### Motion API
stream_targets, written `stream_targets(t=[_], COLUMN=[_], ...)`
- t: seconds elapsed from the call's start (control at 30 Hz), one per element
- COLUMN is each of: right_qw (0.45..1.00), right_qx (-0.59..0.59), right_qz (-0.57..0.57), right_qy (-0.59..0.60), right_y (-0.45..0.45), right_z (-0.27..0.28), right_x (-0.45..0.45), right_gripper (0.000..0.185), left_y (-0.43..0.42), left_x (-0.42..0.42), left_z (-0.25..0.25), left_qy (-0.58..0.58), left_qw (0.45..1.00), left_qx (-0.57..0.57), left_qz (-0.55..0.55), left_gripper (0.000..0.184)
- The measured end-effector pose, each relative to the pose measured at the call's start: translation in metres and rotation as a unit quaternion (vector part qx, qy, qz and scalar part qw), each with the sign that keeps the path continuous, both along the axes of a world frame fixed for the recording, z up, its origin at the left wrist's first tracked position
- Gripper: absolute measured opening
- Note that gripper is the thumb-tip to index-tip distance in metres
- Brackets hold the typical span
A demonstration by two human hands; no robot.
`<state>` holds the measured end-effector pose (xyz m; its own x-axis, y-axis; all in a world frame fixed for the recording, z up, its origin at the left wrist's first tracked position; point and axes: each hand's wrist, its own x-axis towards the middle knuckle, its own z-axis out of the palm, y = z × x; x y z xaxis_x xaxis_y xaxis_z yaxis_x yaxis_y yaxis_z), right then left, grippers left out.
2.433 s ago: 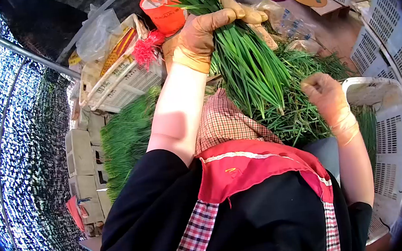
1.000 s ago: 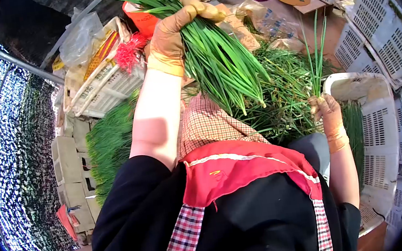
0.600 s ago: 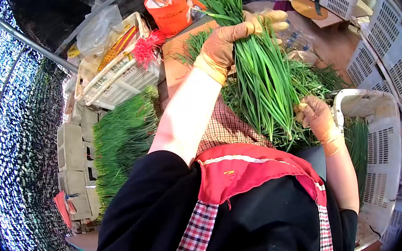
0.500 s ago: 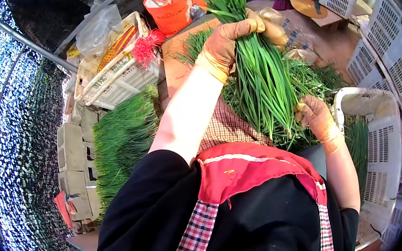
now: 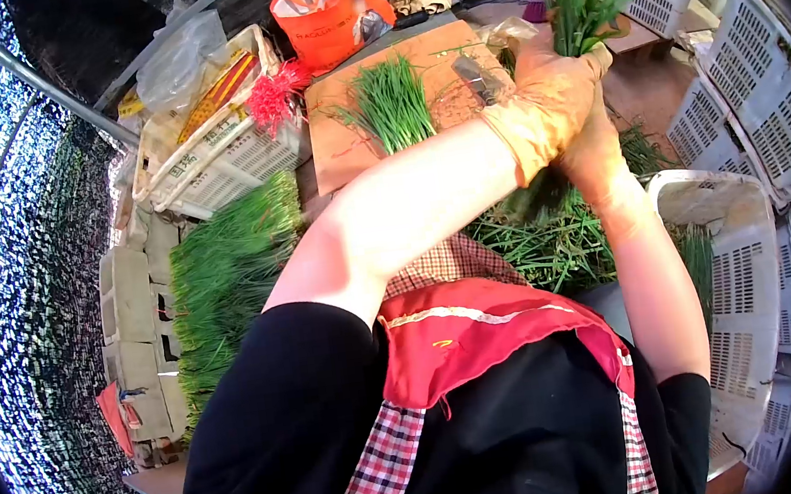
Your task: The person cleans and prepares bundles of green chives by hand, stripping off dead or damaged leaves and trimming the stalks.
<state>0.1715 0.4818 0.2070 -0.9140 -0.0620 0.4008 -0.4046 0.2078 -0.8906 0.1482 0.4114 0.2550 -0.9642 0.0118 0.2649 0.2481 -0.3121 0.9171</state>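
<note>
My left hand (image 5: 555,99), in an orange glove, is wrapped round a bunch of green leafy stalks (image 5: 579,12) whose tops stick up past the fingers. Close against it is my right hand (image 5: 596,148), also gloved, at the lower part of the bunch; its fingers are mostly hidden behind the left hand. Below both hands lies a loose heap of green stalks (image 5: 554,247). On the orange-brown board (image 5: 449,43) a smaller bunch (image 5: 393,104) rests near a flat metal blade (image 5: 477,79).
Thick rows of green stalks (image 5: 233,287) lie at the left beside grey blocks (image 5: 130,299). A white crate (image 5: 208,166) and a red bag (image 5: 333,18) stand at the back left. At the right are a white basket (image 5: 743,303) and stacked crates (image 5: 746,46).
My left hand has swung right with the bunch, and my right hand has risen to meet it. The board, smaller bunch and blade are now more exposed.
</note>
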Motion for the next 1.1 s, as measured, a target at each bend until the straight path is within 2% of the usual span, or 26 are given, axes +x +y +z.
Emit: stream_targets(t=[0.03, 0.07, 0.13, 0.2, 0.23, 0.27, 0.3, 0.33, 0.4, 0.43, 0.47, 0.53, 0.57, 0.6, 0.67, 0.7, 0.73, 0.77, 0.8, 0.83, 0.9, 0.93, 0.97, 1.0, 1.07, 1.1], right_qw=[1.000, 0.996, 0.980, 0.971, 0.976, 0.953, 0.945, 0.935, 0.911, 0.885, 0.883, 0.910, 0.873, 0.869, 0.906, 0.914, 0.939, 0.964, 0.982, 0.981, 0.969, 0.977, 0.979, 0.966, 0.904, 0.886], right_qx=[0.000, -0.057, -0.096, -0.066, -0.037, -0.051, -0.046, -0.040, -0.040, -0.037, -0.035, 0.059, 0.021, 0.024, 0.010, 0.041, 0.010, -0.085, -0.040, 0.032, -0.004, 0.077, 0.121, 0.216, 0.401, 0.441], right_qz=[-0.002, 0.056, 0.135, 0.202, 0.202, 0.237, 0.269, 0.305, 0.340, 0.371, 0.375, 0.388, 0.421, 0.427, 0.370, 0.358, 0.271, 0.159, 0.126, 0.141, 0.130, 0.129, 0.153, 0.142, 0.124, 0.120], right_qy=[-0.001, -0.034, -0.107, -0.109, -0.076, -0.181, -0.178, -0.175, -0.229, -0.278, -0.279, -0.137, -0.244, -0.248, -0.206, -0.187, -0.212, -0.196, -0.137, -0.128, -0.208, -0.149, -0.063, 0.000, 0.084, 0.080], right_y=[0.005, 0.016, 0.026, 0.036, 0.035, 0.039, 0.037, 0.034, 0.027, 0.023, 0.019, 0.010, 0.006, 0.005, 0.012, 0.026, 0.046, 0.059, 0.067, 0.086, 0.068, 0.052, 0.031, 0.014, -0.011, -0.018], right_z=[-0.007, -0.018, -0.008, 0.002, 0.009, 0.020, 0.025, 0.027, 0.026, 0.027, 0.027, 0.027, 0.025, 0.017, -0.007, -0.010, -0.018, -0.038, -0.042, -0.064, -0.073, -0.077, -0.069, -0.072, -0.073, -0.078], right_x=[-0.015, -0.028, -0.023, -0.023, -0.021, -0.013, -0.012, -0.014, -0.018, -0.021, -0.021, -0.021, -0.019, -0.020, -0.030, -0.034, -0.036, -0.029, -0.015, -0.006, 0.039, 0.055, 0.068, 0.074, 0.074, 0.073], right_gripper=[0.101, 0.075, 0.058, 0.052, 0.047, 0.042, 0.041, 0.040, 0.041, 0.042, 0.042, 0.047, 0.053, 0.053, 0.055, 0.059, 0.056, 0.047, 0.038, 0.029, 0.017, 0.017, 0.022, 0.029, 0.030, 0.029], left_y=[0.004, 0.004, -0.001, -0.010, -0.020, -0.030, -0.038, -0.044, -0.057, -0.059, -0.063, -0.072, -0.078, -0.085, -0.102, -0.116, -0.132, -0.151, -0.168, -0.185, -0.209, -0.212, -0.214, -0.215, -0.220, -0.221], left_x=[0.010, 0.013, 0.018, 0.013, 0.014, 0.013, 0.008, 0.002, -0.005, -0.005, -0.005, 0.005, 0.013, 0.018, 0.027, 0.037, 0.042, 0.048, 0.055, 0.062, 0.076, 0.086, 0.094, 0.097, 0.101, 0.102], left_z=[0.006, 0.009, 0.011, 0.007, 0.012, 0.019, 0.015, 0.008, -0.003, -0.008, -0.012, -0.016, -0.021, -0.031, -0.049, -0.048, -0.052, -0.061, -0.072, -0.085, -0.108, -0.113, -0.116, -0.119, -0.123, -0.124], left_qy=[-0.007, -0.010, -0.073, 0.001, 0.066, 0.134, 0.182, 0.180, 0.138, 0.104, 0.103, 0.007, 0.039, 0.035, -0.067, -0.073, -0.077, -0.094, -0.112, -0.115, -0.161, -0.164, -0.167, -0.168, -0.175, -0.176], left_qw=[0.998, 0.998, 0.995, 0.994, 0.979, 0.948, 0.919, 0.918, 0.946, 0.963, 0.964, 0.969, 0.980, 0.981, 0.984, 0.989, 0.990, 0.985, 0.976, 0.976, 0.957, 0.955, 0.947, 0.937, 0.935, 0.934], left_qx=[0.055, 0.055, -0.046, -0.076, -0.173, -0.267, -0.343, -0.343, -0.238, -0.172, -0.173, -0.122, -0.146, -0.143, 0.089, 0.090, 0.093, 0.139, 0.186, 0.186, 0.230, 0.230, 0.240, 0.251, 0.244, 0.248], left_qz=[0.011, 0.009, 0.048, -0.074, -0.091, -0.106, -0.076, -0.079, -0.170, -0.180, -0.175, -0.215, -0.132, -0.126, -0.137, -0.094, -0.080, -0.038, 0.005, 0.019, 0.077, 0.084, 0.132, 0.178, 0.190, 0.188], left_gripper=[0.021, 0.021, 0.024, 0.034, 0.036, 0.038, 0.042, 0.042, 0.041, 0.038, 0.038, 0.033, 0.028, 0.028, 0.026, 0.027, 0.027, 0.028, 0.028, 0.028, 0.025, 0.025, 0.024, 0.024, 0.023, 0.023])
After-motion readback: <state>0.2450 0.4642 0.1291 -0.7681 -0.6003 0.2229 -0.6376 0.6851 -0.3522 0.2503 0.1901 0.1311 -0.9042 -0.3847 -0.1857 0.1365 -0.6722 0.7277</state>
